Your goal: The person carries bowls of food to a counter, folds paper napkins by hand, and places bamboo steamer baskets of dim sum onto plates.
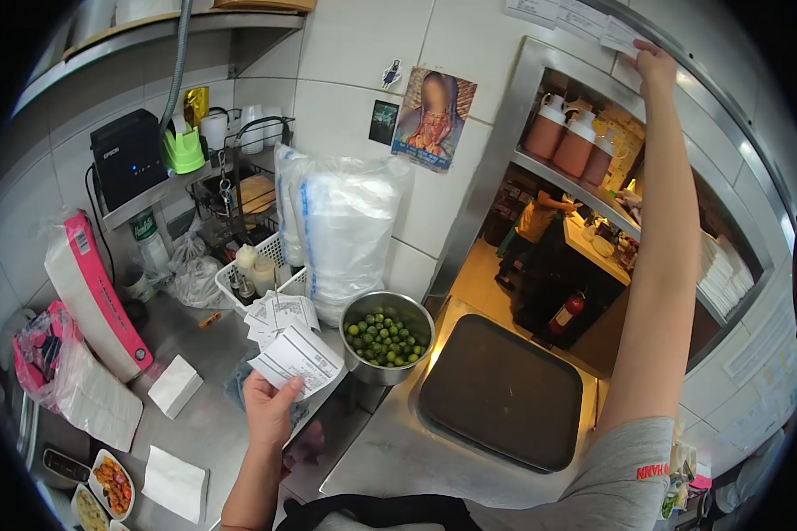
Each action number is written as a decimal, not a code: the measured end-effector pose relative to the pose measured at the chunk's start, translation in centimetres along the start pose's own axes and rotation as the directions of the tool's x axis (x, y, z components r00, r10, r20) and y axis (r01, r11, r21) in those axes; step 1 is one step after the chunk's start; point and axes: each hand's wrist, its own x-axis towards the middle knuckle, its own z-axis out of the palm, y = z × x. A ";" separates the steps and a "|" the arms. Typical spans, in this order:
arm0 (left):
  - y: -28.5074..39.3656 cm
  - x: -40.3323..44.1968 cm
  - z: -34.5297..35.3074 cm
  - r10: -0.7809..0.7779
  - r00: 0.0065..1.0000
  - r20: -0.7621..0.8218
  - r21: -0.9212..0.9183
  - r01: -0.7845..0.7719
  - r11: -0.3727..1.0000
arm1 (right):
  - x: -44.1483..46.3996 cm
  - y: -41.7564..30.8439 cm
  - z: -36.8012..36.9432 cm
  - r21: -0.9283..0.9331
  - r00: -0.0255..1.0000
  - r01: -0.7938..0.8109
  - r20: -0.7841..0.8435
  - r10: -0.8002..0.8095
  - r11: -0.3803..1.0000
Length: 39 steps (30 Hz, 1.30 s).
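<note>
My left hand (270, 409) pinches a printed receipt (299, 358) between thumb and fingers, over the edge of the steel counter. Just behind that paper, more receipts (285, 310) are bunched around a thin upright spike. High at the upper right, my right arm reaches up, and my right hand (653, 66) has its fingers closed on a paper slip (620, 35) at the metal rail above the pass window. Other paper slips (580, 18) hang along the same rail. A steel pot of small green citrus fruits (385, 341) stands right of the held receipt.
A dark tray (505, 389) lies on the pass ledge. Plastic-wrapped containers (341, 221), a white basket (279, 252) and a black printer (128, 164) line the wall. Food bowls (113, 485) sit lower left. Through the window, a person (536, 217) stands near a fire extinguisher (568, 311).
</note>
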 end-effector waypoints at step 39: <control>16.7 -71.3 -7.4 0.408 0.286 -0.867 0.394 -0.106 0.913 | -82.4 -56.5 -24.4 -0.505 -0.491 -0.670 -0.248 -0.835 0.544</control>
